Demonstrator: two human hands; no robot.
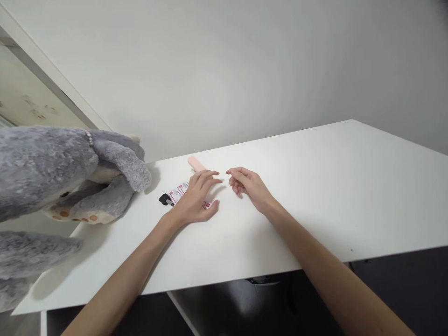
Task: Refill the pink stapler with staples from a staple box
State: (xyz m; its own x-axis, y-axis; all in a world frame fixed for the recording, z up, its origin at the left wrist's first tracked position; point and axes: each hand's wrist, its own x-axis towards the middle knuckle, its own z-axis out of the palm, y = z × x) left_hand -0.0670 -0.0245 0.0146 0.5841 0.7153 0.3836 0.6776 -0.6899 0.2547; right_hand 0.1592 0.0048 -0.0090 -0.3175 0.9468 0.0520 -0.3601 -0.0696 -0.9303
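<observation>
My left hand (196, 200) is over the white table with its fingers and thumb apart, holding nothing visible. Beneath and beside it lies a white sheet or card with pink-red printed boxes (179, 190), partly hidden by the hand. A black-headed item with a short metal part (164, 199), resembling a key, rests at the sheet's left end. Behind the fingers is a flat pink strip with a rounded end (196, 163), its near end covered. Just right of my left fingertips, my right hand (251, 185) is closed in a pinch, fingers curled; anything between thumb and forefinger is too small to make out.
The white table (315, 186) runs along a plain pale wall (245, 70). A large grey plush toy (42, 163) leans over the left end. The table's front edge drops to a dark area below. A small dark speck (351, 250) sits near the front right edge.
</observation>
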